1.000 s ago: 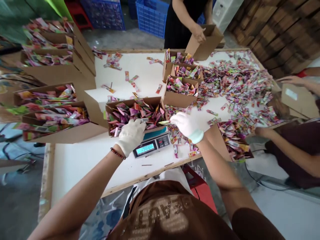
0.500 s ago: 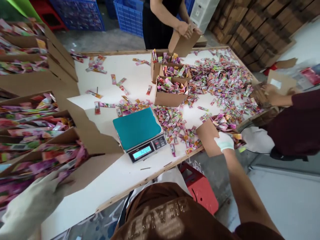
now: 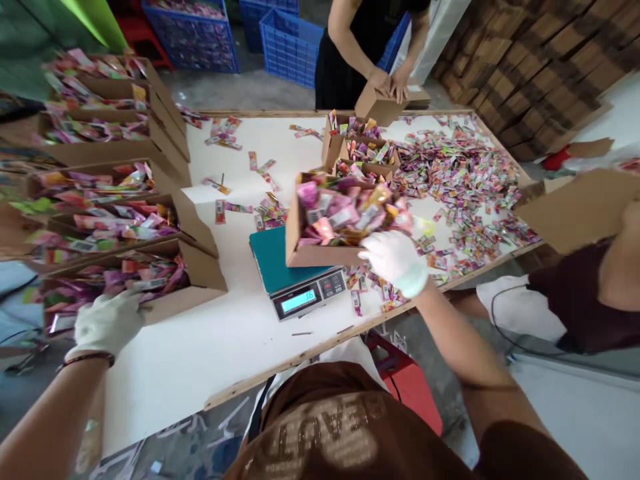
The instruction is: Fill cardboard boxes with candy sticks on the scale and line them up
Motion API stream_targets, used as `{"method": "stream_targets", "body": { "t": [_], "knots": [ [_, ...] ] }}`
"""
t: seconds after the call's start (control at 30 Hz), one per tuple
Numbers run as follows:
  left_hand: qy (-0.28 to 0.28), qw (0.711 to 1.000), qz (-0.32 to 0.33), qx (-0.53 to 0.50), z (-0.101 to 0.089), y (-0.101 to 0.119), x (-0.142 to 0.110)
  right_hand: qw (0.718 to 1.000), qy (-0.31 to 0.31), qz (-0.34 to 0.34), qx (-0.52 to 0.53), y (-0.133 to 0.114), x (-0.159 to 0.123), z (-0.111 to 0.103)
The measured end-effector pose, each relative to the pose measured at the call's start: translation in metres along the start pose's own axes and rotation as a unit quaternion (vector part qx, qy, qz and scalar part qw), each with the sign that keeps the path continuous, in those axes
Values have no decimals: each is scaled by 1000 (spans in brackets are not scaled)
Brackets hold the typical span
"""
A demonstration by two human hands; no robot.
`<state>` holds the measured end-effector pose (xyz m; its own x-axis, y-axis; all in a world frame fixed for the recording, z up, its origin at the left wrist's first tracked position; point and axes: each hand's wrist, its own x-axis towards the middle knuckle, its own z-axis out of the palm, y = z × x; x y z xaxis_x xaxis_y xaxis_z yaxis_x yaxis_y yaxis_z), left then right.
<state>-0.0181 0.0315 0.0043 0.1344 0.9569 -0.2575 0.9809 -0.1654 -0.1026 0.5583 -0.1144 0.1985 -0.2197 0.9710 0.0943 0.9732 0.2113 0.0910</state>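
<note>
My right hand point(image 3: 395, 260), in a white glove, grips the near right side of an open cardboard box point(image 3: 327, 256). Small colourful sachets point(image 3: 345, 213) fill that box, which is over the teal plate point(image 3: 267, 257) of a digital scale; whether it rests on the plate I cannot tell. The lit display point(image 3: 299, 301) seems to read 16. At the left, my gloved left hand point(image 3: 107, 323) has its fingers closed over the front wall of another box point(image 3: 173, 303) full of sachets. Its fingertips are partly hidden among them.
More filled boxes point(image 3: 165, 127) stand behind at the left. Loose sachets point(image 3: 460, 160) are heaped at the right of the white table point(image 3: 190, 360). Across the table a person point(image 3: 380, 80) handles a carton. Another person's arm point(image 3: 620, 267) holds cardboard at the right. Blue crates point(image 3: 290, 47) stand beyond.
My right hand has brought the filled box from the right table edge leftward over the scale. The display has changed from about 3208. My left hand stays at the left box.
</note>
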Motion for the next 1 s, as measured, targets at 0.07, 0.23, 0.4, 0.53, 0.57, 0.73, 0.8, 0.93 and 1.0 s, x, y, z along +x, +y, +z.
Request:
{"method": "stream_targets", "body": {
  "t": [0.07,0.23,0.4,0.53,0.57,0.73,0.8,0.93,1.0],
  "knots": [
    [18,999,-13,30,-13,19,-20,997,-52,-54,24,-25,38,19],
    [220,974,-4,-47,-25,72,-95,982,-128,-128,48,-57,76,55],
    [241,936,9,-257,1,114,-148,973,-18,-109,204,-42,51,30],
    [191,918,6,-348,26,150,-167,930,85,15,358,-14,46,3],
    [180,916,4,-358,30,158,-170,926,82,34,367,-10,52,1],
    [141,915,28,-378,40,179,-173,958,-11,60,280,-34,104,27],
    [133,913,48,-382,44,180,-174,970,-84,78,216,-56,123,49],
    [126,908,80,-392,56,177,-179,977,-109,60,174,-84,141,84],
    [121,907,83,-395,63,174,-182,976,-83,20,200,-82,142,88]
  ]
}}
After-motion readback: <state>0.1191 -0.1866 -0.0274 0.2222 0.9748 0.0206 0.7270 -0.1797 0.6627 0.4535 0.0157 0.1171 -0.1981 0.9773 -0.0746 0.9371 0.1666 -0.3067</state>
